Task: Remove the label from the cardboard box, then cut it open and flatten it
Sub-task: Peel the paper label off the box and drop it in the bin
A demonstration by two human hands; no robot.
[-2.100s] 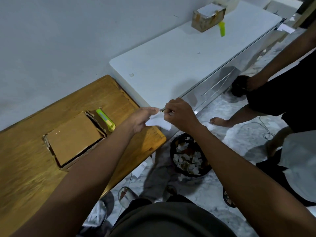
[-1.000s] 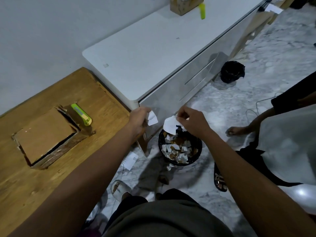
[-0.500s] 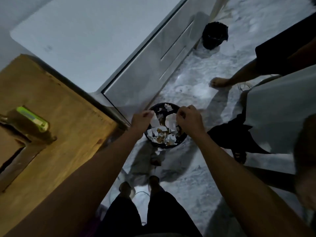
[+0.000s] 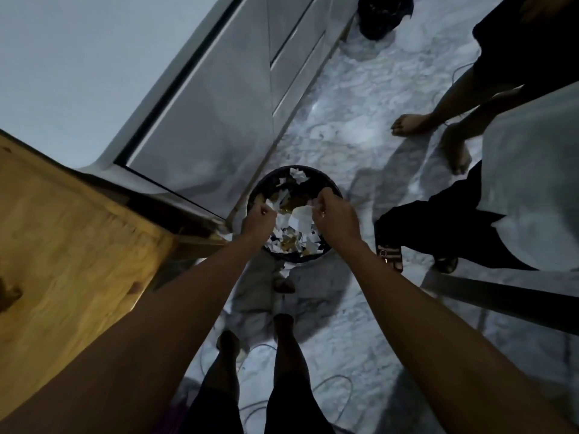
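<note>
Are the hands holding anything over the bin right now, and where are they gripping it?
The right hand pinches a white label scrap by its upper edge above the black bin. The left hand is closed; whether it holds a scrap cannot be told.

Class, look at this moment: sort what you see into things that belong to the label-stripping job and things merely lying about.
Belongs to the job:
left hand
right hand
torn white label piece, at the right fingertips
black waste bin of paper scraps
wooden table

Just lying about:
white cabinet
small black bag on the floor
bystander's bare foot
floor cables

white label scrap [image 4: 300, 218], torn, crumpled, pinched in r hand [image 4: 333, 214] above bin.
</note>
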